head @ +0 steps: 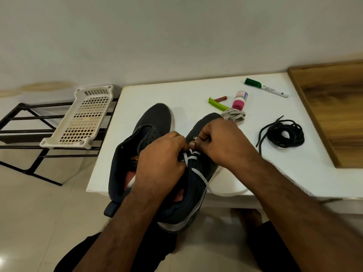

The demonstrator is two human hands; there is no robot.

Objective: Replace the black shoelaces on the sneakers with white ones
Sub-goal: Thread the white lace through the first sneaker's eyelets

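Lacing in progress on the bench (pixel 196 91); landmark is the right sneaker (pixel 198 185), overhanging the near edge. Left sneaker (pixel 149 122) lies unlaced just beside it. Black laces (pixel 282 133) coiled well to its right; a spare white lace bundle (pixel 234 114) touches its toe. White lace (pixel 198 173) crosses its lower eyelets, tail trailing right. My judgement: keep the lace flat, pull both ends even before the next eyelet. Left hand (pixel 161 163) bears on the tongue side, fingers curled, pinching the lace. Right hand (pixel 222 142) is knuckles-up, fingers pinching the lace tip at an eyelet.
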